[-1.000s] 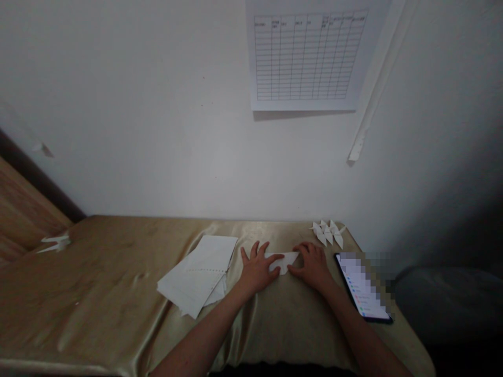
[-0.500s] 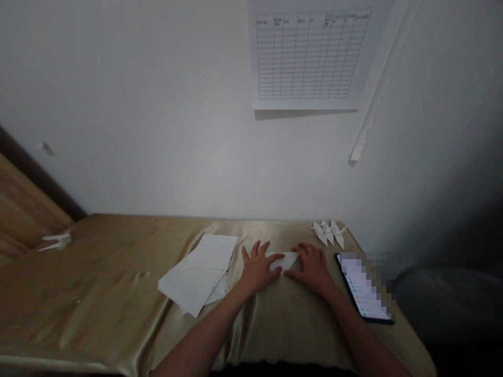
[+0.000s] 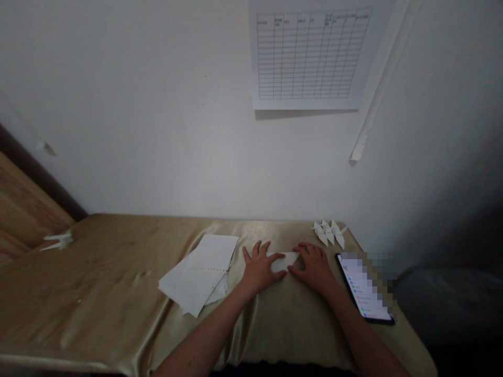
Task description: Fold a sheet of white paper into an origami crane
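Note:
A small folded white paper [image 3: 286,259] lies on the gold cloth-covered table [image 3: 118,293], between my two hands. My left hand [image 3: 260,269] lies flat on the paper's left end with its fingers spread. My right hand [image 3: 313,266] rests on the right end, fingers curled down and the thumb pressing the paper's near edge. Part of the paper is hidden under both hands.
A loose stack of white sheets [image 3: 200,273] lies left of my hands. Several folded paper cranes [image 3: 329,232] stand at the table's back right corner. A lit phone [image 3: 365,290] lies at the right edge. A printed grid sheet [image 3: 310,52] hangs on the wall.
My right thumb has shifted a little along the paper's near edge. My left hand has stayed put. The camera has barely moved.

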Available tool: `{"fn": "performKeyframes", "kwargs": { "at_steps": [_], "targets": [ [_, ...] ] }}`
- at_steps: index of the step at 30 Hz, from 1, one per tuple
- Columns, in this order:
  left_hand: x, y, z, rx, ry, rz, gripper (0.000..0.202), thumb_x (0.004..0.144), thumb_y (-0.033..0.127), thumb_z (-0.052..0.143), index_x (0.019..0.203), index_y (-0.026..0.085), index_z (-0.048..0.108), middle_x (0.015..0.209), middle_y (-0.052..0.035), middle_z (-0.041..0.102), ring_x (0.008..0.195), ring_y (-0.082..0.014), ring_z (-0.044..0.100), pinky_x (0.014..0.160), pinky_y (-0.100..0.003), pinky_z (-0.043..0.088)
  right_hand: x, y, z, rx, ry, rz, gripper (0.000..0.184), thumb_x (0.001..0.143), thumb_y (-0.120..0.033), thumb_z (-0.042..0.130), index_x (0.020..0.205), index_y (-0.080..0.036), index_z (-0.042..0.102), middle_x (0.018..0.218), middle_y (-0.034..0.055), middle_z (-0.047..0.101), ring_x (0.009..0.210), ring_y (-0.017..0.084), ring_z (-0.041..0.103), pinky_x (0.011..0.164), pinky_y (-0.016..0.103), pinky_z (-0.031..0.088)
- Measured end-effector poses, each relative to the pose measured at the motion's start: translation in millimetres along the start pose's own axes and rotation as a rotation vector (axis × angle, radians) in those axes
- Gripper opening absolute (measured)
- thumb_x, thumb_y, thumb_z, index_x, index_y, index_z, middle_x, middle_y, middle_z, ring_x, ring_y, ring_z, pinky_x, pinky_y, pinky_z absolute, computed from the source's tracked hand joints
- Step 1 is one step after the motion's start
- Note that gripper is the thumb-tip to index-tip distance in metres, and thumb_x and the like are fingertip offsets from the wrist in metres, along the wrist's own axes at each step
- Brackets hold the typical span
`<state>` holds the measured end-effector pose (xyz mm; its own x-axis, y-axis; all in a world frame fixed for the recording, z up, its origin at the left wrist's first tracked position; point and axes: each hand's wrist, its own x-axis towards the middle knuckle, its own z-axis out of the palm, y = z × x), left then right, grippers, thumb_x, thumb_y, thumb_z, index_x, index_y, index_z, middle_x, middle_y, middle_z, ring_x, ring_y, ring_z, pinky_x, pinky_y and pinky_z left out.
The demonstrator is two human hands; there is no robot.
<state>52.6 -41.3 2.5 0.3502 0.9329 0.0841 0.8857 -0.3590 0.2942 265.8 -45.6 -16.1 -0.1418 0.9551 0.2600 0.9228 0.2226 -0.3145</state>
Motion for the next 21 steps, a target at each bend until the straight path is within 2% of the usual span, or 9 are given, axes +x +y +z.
{"fn": "performKeyframes", "kwargs": {
  "at_steps": [12, 21],
  "targets": [
    [1.8, 1.7, -0.2, -0.002, -0.030, -0.037, 0.056, 0.074, 0.066, 0.070, 0.127, 0.050, 0.060, 0.158, -0.0028, 0.035, 0.148, -0.0417, 0.018, 0.108, -0.080, -0.001, 6.6, 2.9, -0.5, 0.029, 0.038, 0.068, 0.029, 0.084, -0.033, 0.060, 0.111, -0.028, 0.067, 0.123, 0.0061, 0.061, 0.120, 0.027, 0.051, 0.105, 0.043, 0.033],
    [2.0, 0.5, -1.0, -0.009, -0.026, -0.025, 0.057, 0.073, 0.066, 0.070, 0.126, 0.051, 0.060, 0.157, -0.0026, 0.036, 0.148, -0.0419, 0.018, 0.108, -0.080, 0.001, 12.8, 6.7, -4.5, 0.022, 0.051, 0.092, 0.025, 0.086, -0.024, 0.055, 0.106, -0.029, 0.069, 0.118, 0.0063, 0.060, 0.117, 0.026, 0.051, 0.099, 0.039, 0.036]
  ]
}}
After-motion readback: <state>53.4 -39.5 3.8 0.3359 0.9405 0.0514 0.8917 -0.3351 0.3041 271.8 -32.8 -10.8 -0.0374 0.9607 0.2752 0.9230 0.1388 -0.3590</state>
